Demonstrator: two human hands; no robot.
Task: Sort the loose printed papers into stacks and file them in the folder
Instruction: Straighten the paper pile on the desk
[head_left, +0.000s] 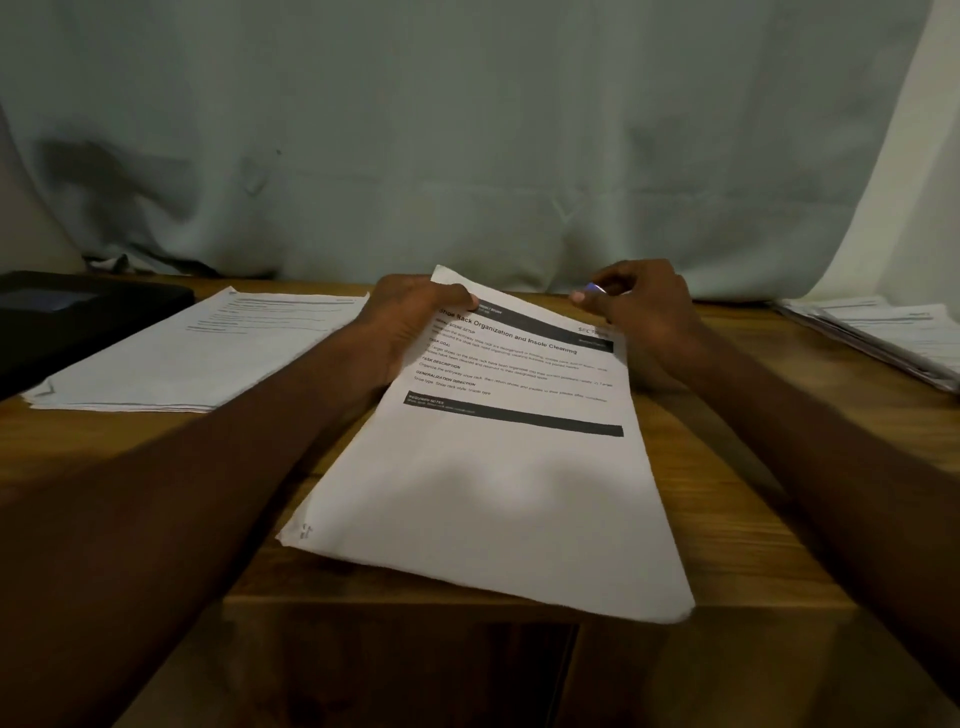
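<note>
Papers (498, 467) lie mid-tabletop, long axis running from the near edge away from you, your left hand (410, 322) pinching their far-left corner; your right hand (639, 312), fingers curled around something small, hovers just beside the far-right corner.

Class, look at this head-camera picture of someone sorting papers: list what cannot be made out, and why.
- Black folder: cut off by the left edge.
- Right paper stack: cut off by the right edge.
- Left stack text: too small, blurred.
- Right hand: fingertips motion-blurred, grip unclear.
- Sheets under the centre paper: hidden.
</note>
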